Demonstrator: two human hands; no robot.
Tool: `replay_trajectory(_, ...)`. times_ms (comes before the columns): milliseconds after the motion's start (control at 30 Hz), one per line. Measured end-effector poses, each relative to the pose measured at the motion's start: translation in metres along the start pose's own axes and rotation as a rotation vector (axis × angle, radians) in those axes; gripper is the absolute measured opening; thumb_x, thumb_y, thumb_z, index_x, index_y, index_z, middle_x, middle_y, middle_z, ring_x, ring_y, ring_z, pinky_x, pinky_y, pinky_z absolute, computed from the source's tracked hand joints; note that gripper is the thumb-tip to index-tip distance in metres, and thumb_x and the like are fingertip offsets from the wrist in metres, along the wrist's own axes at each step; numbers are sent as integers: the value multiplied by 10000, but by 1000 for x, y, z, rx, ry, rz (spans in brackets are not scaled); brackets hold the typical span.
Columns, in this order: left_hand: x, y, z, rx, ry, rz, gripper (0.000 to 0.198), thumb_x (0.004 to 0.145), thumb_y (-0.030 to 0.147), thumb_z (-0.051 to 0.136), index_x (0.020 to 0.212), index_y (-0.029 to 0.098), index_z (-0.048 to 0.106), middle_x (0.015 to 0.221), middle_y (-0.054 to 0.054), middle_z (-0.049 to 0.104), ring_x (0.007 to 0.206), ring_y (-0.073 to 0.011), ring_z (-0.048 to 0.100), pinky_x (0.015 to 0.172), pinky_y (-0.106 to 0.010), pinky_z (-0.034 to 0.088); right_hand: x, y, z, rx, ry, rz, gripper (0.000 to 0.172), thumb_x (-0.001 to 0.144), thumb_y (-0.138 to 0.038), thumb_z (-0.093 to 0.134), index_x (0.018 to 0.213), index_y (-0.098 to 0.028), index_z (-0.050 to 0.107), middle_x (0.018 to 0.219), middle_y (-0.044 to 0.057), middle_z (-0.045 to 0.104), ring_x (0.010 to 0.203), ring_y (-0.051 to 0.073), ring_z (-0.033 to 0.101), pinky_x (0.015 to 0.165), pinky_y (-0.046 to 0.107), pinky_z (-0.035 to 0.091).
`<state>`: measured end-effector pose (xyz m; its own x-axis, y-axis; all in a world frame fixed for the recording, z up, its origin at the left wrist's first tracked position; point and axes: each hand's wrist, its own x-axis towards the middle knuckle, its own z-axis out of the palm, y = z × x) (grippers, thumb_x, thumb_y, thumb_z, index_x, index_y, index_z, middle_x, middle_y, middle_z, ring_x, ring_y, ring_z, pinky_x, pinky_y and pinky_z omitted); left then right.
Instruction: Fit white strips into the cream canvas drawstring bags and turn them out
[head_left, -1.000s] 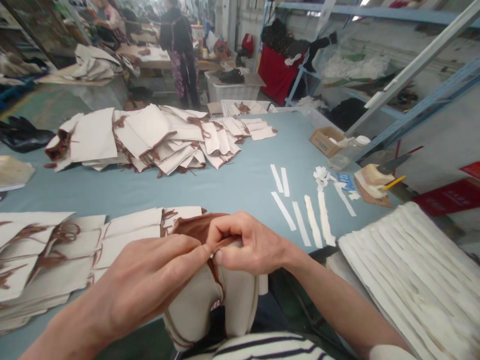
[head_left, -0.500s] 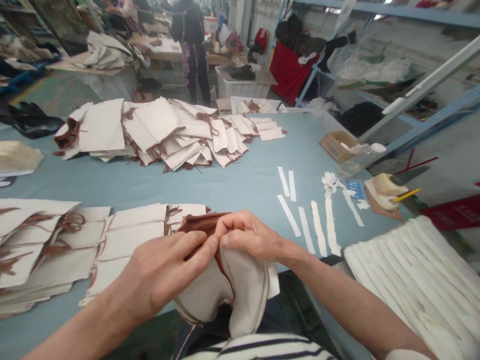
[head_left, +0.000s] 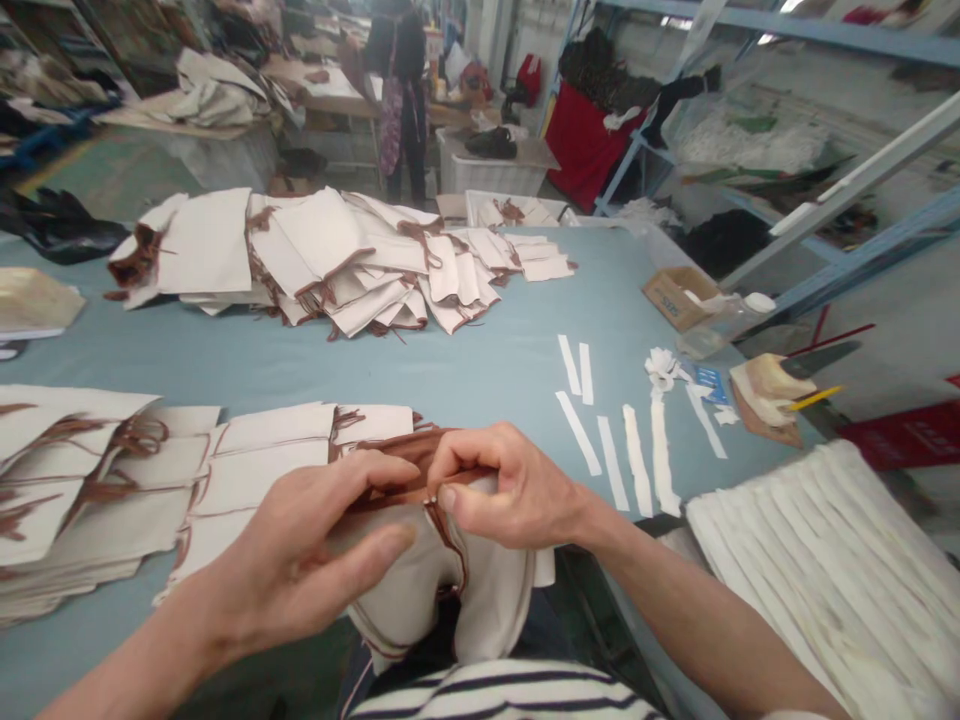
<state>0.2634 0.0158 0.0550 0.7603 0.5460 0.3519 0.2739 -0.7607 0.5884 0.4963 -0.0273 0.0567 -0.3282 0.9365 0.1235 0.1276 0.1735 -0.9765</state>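
In front of my body stands a cream boot upper (head_left: 491, 590) with brown lining and a brown seam down its front. My right hand (head_left: 506, 485) is closed, pinching the upper's top edge between thumb and fingers near that seam. My left hand (head_left: 322, 540) is open at the left of the edge, its fingertips by the brown lining and its thumb held apart from them. Whether the left fingertips touch the lining I cannot tell. Beside them on the table lie cream flat pieces with brown ties (head_left: 274, 430).
A long heap of cream and brown pieces (head_left: 307, 240) lies across the blue-green table (head_left: 495, 370). White strips (head_left: 576, 432), a small carton (head_left: 679, 298) and a yellow-handled tool (head_left: 817, 397) lie to the right. Rows of white padded material (head_left: 825, 570) stand at lower right. A person (head_left: 405, 100) stands behind.
My left thumb has come away from the upper's edge and the left hand has opened. The right hand keeps its pinch. The person in the background has shifted slightly right in view.
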Motion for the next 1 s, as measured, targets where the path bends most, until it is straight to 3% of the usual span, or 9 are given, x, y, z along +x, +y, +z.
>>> replay_trajectory(167,4,-4,-3,-79,-120,-24,184,1080,215,501,956,222,637,768,42,696,636,-106,647,605,-197,444,-3,-3,5,-30,23,-79,90,758,-159,536,728,-176,619,651,-29,597,562,82,483,529,187,369)
replay_trajectory(300,7,-15,5,-18,-27,148,250,1093,237,488,875,208,607,698,38,652,587,-114,592,577,-221,407,-2,1,18,116,59,-57,52,752,-201,572,715,-182,604,614,-39,560,538,84,446,514,195,354)
replay_trajectory(400,7,-23,13,-68,34,123,340,1088,246,497,758,203,565,616,53,586,524,-101,525,537,-214,376,0,13,30,422,72,15,134,765,-302,614,701,-199,557,583,-44,530,517,91,430,501,198,363)
replay_trajectory(467,5,-26,15,-133,50,91,366,1090,268,514,735,198,562,606,57,571,518,-94,511,535,-206,375,-2,18,33,469,75,42,166,776,-338,633,720,-195,569,606,-32,555,532,100,453,507,202,376)
replay_trajectory(567,1,-24,10,-213,5,89,274,1100,320,529,878,195,630,726,36,643,618,-105,577,607,-203,421,-7,12,25,237,52,4,86,804,-259,621,779,-177,631,671,-15,613,578,107,499,541,207,389)
replay_trajectory(700,5,-9,-10,-212,-131,80,224,1104,401,531,1027,212,625,876,21,673,748,-121,613,705,-213,447,-10,-10,8,-82,-24,-168,96,875,-188,596,828,-170,678,804,16,704,719,131,604,690,238,474)
replay_trajectory(867,16,17,-30,-81,-250,7,251,1081,340,571,864,222,612,719,69,616,639,-100,556,592,-201,384,-14,-22,4,-328,-15,-319,116,929,-151,611,856,-177,698,816,9,733,737,125,650,733,227,485)
replay_trajectory(1000,11,21,-31,21,-291,-8,330,1050,361,577,749,228,598,643,68,595,580,-107,542,544,-206,386,-26,-21,7,-504,-10,-370,120,998,-192,619,941,-185,725,814,14,750,739,133,662,738,228,489)
